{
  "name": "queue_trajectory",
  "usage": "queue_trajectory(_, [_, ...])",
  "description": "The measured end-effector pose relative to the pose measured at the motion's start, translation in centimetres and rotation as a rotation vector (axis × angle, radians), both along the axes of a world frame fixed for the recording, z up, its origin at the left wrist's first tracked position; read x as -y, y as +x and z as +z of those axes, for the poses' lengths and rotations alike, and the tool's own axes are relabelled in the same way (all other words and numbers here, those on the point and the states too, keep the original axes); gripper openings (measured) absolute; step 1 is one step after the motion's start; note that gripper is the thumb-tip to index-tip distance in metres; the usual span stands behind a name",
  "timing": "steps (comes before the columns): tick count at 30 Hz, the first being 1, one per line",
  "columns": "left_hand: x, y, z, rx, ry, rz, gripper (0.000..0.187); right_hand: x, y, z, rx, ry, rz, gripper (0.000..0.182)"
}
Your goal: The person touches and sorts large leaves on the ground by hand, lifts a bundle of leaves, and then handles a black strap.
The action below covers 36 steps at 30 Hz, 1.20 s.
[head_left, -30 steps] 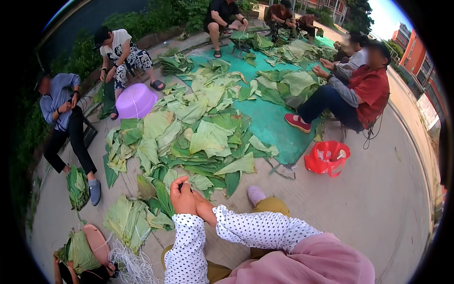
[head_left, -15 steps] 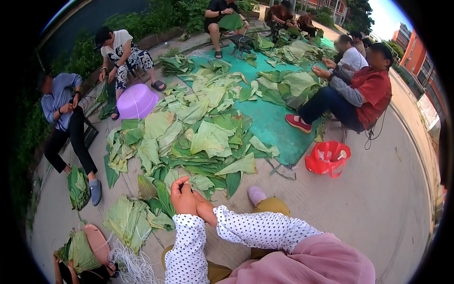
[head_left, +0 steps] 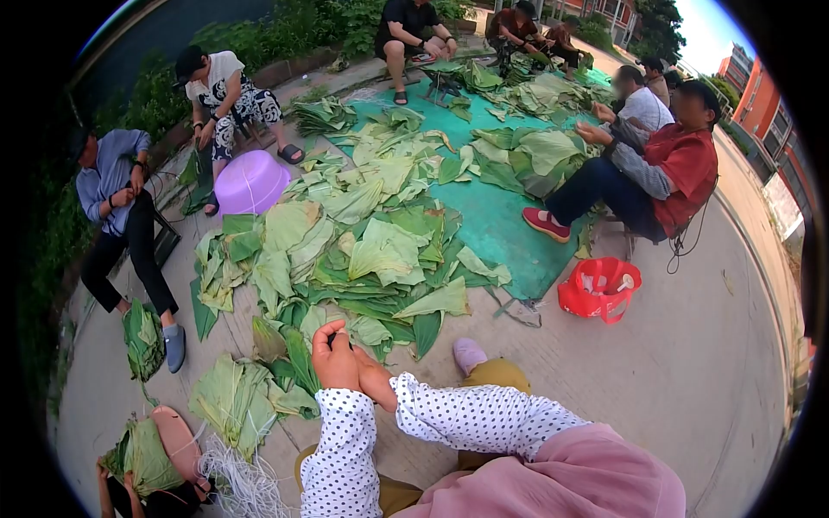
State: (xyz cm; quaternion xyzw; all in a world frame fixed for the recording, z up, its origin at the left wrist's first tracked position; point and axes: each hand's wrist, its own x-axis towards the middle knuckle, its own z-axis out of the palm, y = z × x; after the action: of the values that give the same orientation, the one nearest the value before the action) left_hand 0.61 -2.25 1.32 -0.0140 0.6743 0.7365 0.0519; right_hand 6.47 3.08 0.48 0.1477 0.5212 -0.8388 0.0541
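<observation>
My left hand (head_left: 336, 364) and my right hand (head_left: 374, 381) are held together in front of my lap, fingers curled. A small dark thing (head_left: 332, 340) shows between the fingers; its kind is too hidden to tell. The left hand covers most of the right hand's fingers. Green leaves (head_left: 300, 358) lie just beyond and to the left of my hands. A big pile of broad leaves (head_left: 384, 255) spreads out ahead. Closer on the left rests a folded bundle of paler leaves (head_left: 233, 399).
White strings (head_left: 242, 479) lie in a tangle at lower left. A purple basin (head_left: 251, 183) stands beyond the pile's left side, a red bag (head_left: 599, 290) at right. A green sheet (head_left: 492, 229) lies under leaves. Several people sit around, including one in a red top (head_left: 684, 186).
My hands have hardly moved. At the back, the person in black has lowered a raised leaf onto the small stand. The person at far left has lifted their head slightly.
</observation>
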Motion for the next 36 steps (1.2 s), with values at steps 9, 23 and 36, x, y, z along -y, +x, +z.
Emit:
queue_trajectory(9, [-0.1, 0.1, 0.3, -0.010, -0.021, 0.005, 0.012, -0.1, 0.1, 0.1, -0.013, 0.055, -0.008, 0.040])
queue_trajectory(23, [-0.1, -0.3, -0.7, -0.003, -0.011, 0.009, 0.012, 0.1, -0.4, -1.0, -0.005, -0.065, -0.001, 0.040])
queue_trajectory(36, [-0.1, -0.3, -0.1, 0.032, -0.033, -0.038, 0.014, 0.2, -0.5, -1.9, -0.009, 0.116, -0.075, 0.044])
